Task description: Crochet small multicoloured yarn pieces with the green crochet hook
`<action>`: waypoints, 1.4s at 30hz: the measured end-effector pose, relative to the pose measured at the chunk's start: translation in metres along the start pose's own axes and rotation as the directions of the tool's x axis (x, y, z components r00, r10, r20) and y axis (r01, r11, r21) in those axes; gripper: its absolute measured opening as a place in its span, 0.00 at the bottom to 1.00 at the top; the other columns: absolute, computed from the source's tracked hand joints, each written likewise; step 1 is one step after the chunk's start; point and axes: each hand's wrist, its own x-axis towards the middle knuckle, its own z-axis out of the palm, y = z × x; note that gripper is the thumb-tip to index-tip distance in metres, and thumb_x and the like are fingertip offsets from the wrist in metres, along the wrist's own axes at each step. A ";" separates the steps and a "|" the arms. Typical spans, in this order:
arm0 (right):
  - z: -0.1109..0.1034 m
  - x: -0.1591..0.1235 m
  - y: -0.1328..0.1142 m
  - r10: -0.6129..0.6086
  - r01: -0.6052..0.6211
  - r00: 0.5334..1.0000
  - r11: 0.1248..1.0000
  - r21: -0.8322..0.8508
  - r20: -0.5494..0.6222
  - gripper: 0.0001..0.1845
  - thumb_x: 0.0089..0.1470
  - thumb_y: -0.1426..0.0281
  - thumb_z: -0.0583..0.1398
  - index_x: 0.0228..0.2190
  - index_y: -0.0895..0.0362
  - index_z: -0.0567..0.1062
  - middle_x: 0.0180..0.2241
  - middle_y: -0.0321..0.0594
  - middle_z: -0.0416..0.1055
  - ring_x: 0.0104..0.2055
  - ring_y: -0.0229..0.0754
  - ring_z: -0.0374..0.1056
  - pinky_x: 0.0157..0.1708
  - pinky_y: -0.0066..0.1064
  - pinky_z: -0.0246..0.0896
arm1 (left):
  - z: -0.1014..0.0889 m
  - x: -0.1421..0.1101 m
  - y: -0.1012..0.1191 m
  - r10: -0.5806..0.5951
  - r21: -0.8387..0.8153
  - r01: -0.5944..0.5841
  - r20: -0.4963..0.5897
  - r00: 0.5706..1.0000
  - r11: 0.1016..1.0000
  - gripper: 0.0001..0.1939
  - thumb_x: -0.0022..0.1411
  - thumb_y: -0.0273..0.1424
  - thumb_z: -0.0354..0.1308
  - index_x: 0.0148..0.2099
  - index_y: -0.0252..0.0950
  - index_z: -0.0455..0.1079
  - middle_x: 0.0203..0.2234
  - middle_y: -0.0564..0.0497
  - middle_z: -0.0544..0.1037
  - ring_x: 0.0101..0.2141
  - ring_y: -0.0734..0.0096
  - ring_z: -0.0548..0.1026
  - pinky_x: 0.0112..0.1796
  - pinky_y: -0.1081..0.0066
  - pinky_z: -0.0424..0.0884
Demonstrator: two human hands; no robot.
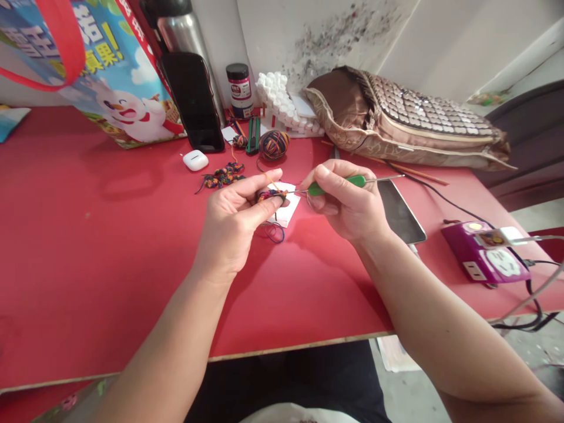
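Note:
My left hand [233, 220] pinches a small multicoloured piece of crochet [267, 195] between thumb and fingers, with a strand of yarn running up over the forefinger. Closed round the green handle of a crochet hook [318, 188] is my right hand [346, 197]. The hook's thin metal tip meets the edge of the crochet; its other metal end points right. Behind my hands lies a ball of variegated yarn [274, 145]. A finished-looking crocheted strip [224, 175] rests left of it. White paper [288, 205] and a loose yarn loop [275, 233] show beneath my hands.
At the back stand a cartoon-printed bag [127, 88], a phone [194, 103], a steel bottle [183, 32] and a dark-lidded jar [240, 91]. A white earbud case [195, 160] sits nearby. To the right are a sequined bag [423, 117], a tablet [399, 211] and a purple power strip [487, 252] with cables.

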 end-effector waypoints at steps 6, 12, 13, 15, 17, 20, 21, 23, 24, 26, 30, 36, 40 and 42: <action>0.004 -0.002 0.001 -0.034 0.034 0.999 0.999 0.002 -0.030 0.26 0.54 0.48 0.76 0.23 0.55 0.78 0.19 0.32 0.63 0.21 0.31 0.54 0.18 0.26 0.43 | 0.002 -0.001 0.001 0.024 0.002 -0.024 -0.030 0.999 1.000 0.16 0.51 0.25 0.76 0.44 0.40 0.89 0.34 0.51 0.87 0.31 0.69 0.81 0.30 0.69 0.83; 0.005 -0.003 0.003 -0.038 0.037 0.998 0.999 -0.023 -0.048 0.25 0.54 0.47 0.75 0.25 0.55 0.79 0.20 0.32 0.64 0.20 0.31 0.53 0.18 0.27 0.44 | 0.003 0.000 0.001 0.029 0.013 -0.028 -0.044 0.999 1.000 0.16 0.52 0.25 0.76 0.45 0.39 0.88 0.33 0.50 0.86 0.32 0.65 0.82 0.31 0.66 0.83; 0.005 -0.003 0.003 -0.043 0.042 0.998 0.999 -0.027 -0.049 0.25 0.55 0.48 0.75 0.25 0.55 0.79 0.20 0.31 0.63 0.20 0.31 0.53 0.18 0.27 0.43 | 0.003 0.000 0.000 0.034 0.017 -0.033 -0.048 0.998 0.999 0.16 0.52 0.25 0.76 0.45 0.39 0.88 0.33 0.50 0.86 0.33 0.64 0.83 0.31 0.66 0.83; 0.006 -0.004 0.003 -0.056 0.054 0.997 0.998 -0.037 -0.053 0.25 0.55 0.48 0.75 0.25 0.55 0.80 0.19 0.31 0.63 0.20 0.31 0.53 0.18 0.27 0.43 | 0.002 0.000 -0.001 0.049 0.029 -0.047 -0.058 0.997 0.998 0.15 0.53 0.25 0.76 0.45 0.38 0.88 0.35 0.48 0.87 0.34 0.62 0.83 0.31 0.65 0.82; 0.006 -0.005 0.003 -0.067 0.064 0.996 0.997 -0.049 -0.061 0.24 0.54 0.48 0.75 0.25 0.55 0.80 0.20 0.32 0.64 0.21 0.31 0.54 0.18 0.27 0.45 | 0.002 0.001 -0.003 0.064 0.047 -0.061 -0.065 0.996 0.997 0.14 0.54 0.26 0.75 0.45 0.38 0.88 0.37 0.47 0.88 0.35 0.60 0.84 0.33 0.64 0.82; 0.007 -0.005 0.005 -0.084 0.080 0.994 0.995 -0.061 -0.067 0.24 0.54 0.48 0.75 0.26 0.55 0.82 0.20 0.33 0.66 0.21 0.32 0.57 0.19 0.28 0.49 | 0.001 0.001 -0.004 0.080 0.067 -0.075 -0.069 0.994 0.995 0.13 0.55 0.27 0.76 0.45 0.40 0.89 0.37 0.47 0.89 0.36 0.60 0.85 0.34 0.64 0.82; 0.007 -0.006 0.005 -0.090 0.086 0.994 0.994 -0.062 -0.067 0.23 0.55 0.48 0.75 0.27 0.55 0.83 0.21 0.33 0.66 0.21 0.33 0.58 0.19 0.28 0.50 | 0.001 0.001 -0.005 0.085 0.069 -0.080 -0.071 0.994 0.994 0.13 0.55 0.27 0.76 0.45 0.40 0.89 0.36 0.48 0.89 0.36 0.60 0.85 0.34 0.64 0.82; 0.007 -0.006 0.006 -0.102 0.098 0.992 0.994 -0.058 -0.068 0.22 0.56 0.48 0.75 0.27 0.55 0.84 0.21 0.33 0.67 0.22 0.33 0.59 0.20 0.28 0.52 | 0.001 0.001 -0.005 0.095 0.068 -0.090 -0.076 0.993 0.994 0.12 0.55 0.27 0.75 0.44 0.41 0.89 0.34 0.50 0.88 0.35 0.62 0.84 0.33 0.66 0.81; 0.007 -0.006 0.006 -0.105 0.102 0.992 0.993 -0.055 -0.069 0.22 0.56 0.49 0.74 0.28 0.55 0.84 0.21 0.33 0.67 0.22 0.33 0.59 0.20 0.28 0.53 | 0.001 0.001 -0.004 0.098 0.068 -0.092 -0.078 0.992 0.993 0.12 0.55 0.27 0.75 0.43 0.42 0.89 0.34 0.50 0.88 0.34 0.63 0.84 0.33 0.67 0.81; 0.008 -0.007 0.006 -0.104 0.100 0.992 0.994 -0.053 -0.072 0.21 0.57 0.49 0.74 0.28 0.54 0.84 0.21 0.33 0.67 0.23 0.33 0.60 0.21 0.28 0.54 | 0.001 0.001 -0.004 0.097 0.068 -0.092 -0.080 0.992 0.993 0.11 0.55 0.27 0.76 0.43 0.42 0.90 0.33 0.50 0.88 0.35 0.63 0.84 0.33 0.67 0.81; 0.009 -0.008 0.006 -0.121 0.117 0.990 0.991 -0.061 -0.076 0.21 0.57 0.49 0.74 0.29 0.54 0.85 0.21 0.34 0.68 0.24 0.35 0.63 0.22 0.29 0.57 | 0.001 0.001 -0.004 0.099 0.064 -0.094 -0.080 0.992 0.994 0.11 0.56 0.27 0.75 0.43 0.42 0.89 0.34 0.50 0.88 0.37 0.60 0.85 0.34 0.66 0.82; 0.011 -0.010 0.010 -0.205 0.195 0.976 0.973 -0.120 -0.079 0.19 0.61 0.52 0.72 0.31 0.55 0.86 0.22 0.34 0.70 0.25 0.35 0.65 0.26 0.30 0.63 | 0.003 0.001 -0.004 0.101 0.026 -0.099 -0.092 0.991 0.995 0.11 0.56 0.25 0.75 0.42 0.40 0.89 0.33 0.50 0.87 0.34 0.64 0.85 0.31 0.69 0.83; 0.013 -0.010 0.011 -0.290 0.272 0.956 0.937 -0.221 -0.053 0.20 0.63 0.51 0.70 0.32 0.55 0.86 0.22 0.34 0.71 0.25 0.36 0.67 0.28 0.31 0.66 | 0.005 0.001 -0.004 0.111 0.023 -0.109 -0.112 0.988 0.994 0.11 0.55 0.23 0.73 0.42 0.39 0.89 0.32 0.51 0.87 0.31 0.69 0.83 0.29 0.72 0.82; 0.014 -0.011 0.011 -0.349 0.329 0.937 0.902 -0.279 -0.023 0.19 0.66 0.53 0.69 0.32 0.55 0.85 0.22 0.34 0.72 0.25 0.35 0.67 0.28 0.31 0.68 | 0.005 0.002 -0.004 0.114 0.025 -0.112 -0.119 0.986 0.993 0.11 0.55 0.23 0.73 0.41 0.38 0.89 0.32 0.50 0.87 0.30 0.69 0.83 0.29 0.72 0.81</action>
